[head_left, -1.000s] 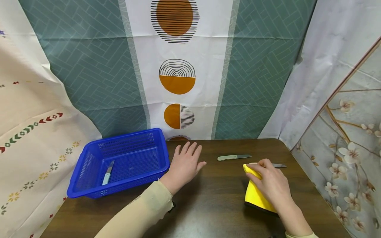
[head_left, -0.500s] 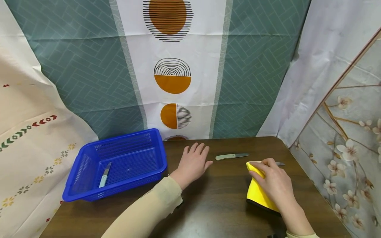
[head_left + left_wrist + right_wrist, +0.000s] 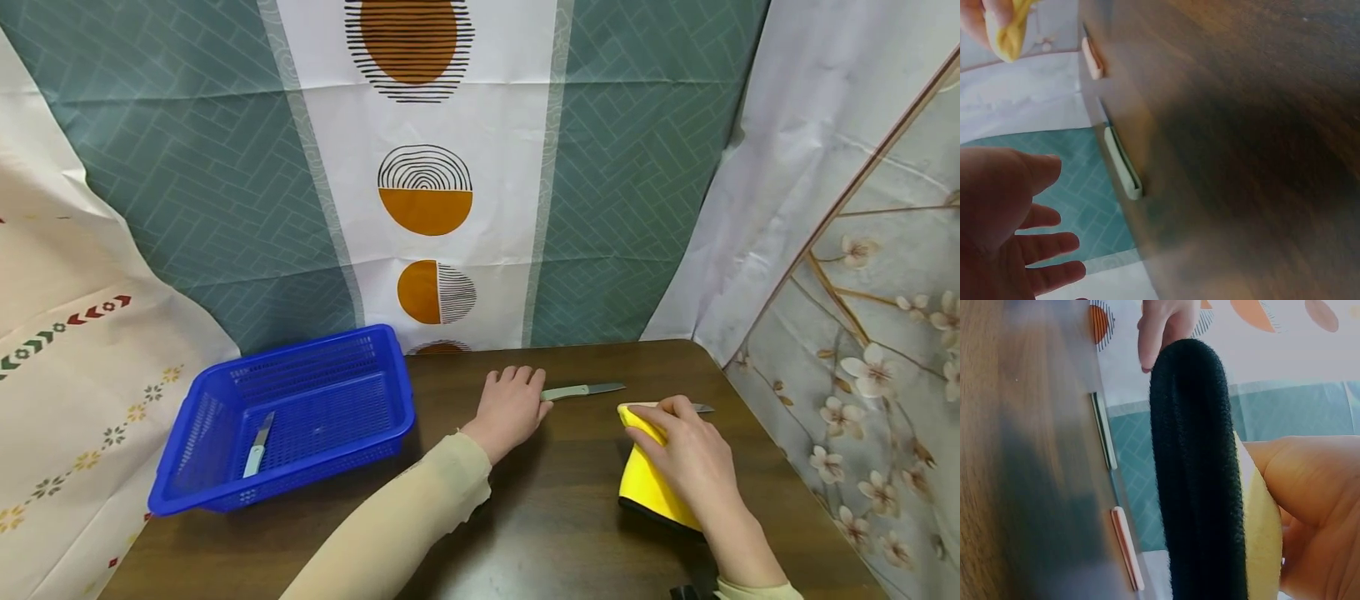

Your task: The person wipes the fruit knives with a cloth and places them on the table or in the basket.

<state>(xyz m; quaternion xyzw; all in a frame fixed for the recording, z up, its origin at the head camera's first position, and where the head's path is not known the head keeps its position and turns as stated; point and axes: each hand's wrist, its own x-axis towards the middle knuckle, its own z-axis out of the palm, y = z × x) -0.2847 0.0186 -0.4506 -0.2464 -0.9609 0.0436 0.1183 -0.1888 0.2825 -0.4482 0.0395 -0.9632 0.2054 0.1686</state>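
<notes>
My left hand point(image 3: 512, 410) hovers over the table beside the handle end of a knife with a pale green handle point(image 3: 566, 392). In the left wrist view its fingers are spread and hold nothing, and the green handle point(image 3: 1121, 164) lies apart from them. My right hand point(image 3: 688, 454) pinches a folded yellow cloth point(image 3: 649, 485) with a black edge between thumb and fingers. Behind that hand lies another knife; its blade tip point(image 3: 703, 408) shows past the fingers, and its pinkish handle point(image 3: 1126, 549) appears in the right wrist view.
A blue plastic basket point(image 3: 281, 482) stands on the left of the brown wooden table point(image 3: 540, 508). Inside it lies a knife with a light handle point(image 3: 255, 458). Patterned cloth point(image 3: 637, 208) hangs behind the table and along both sides.
My left hand has moved right, away from the basket and up to the green-handled knife. My right hand keeps its pinch on the cloth, almost unmoved. The head view has shifted slightly.
</notes>
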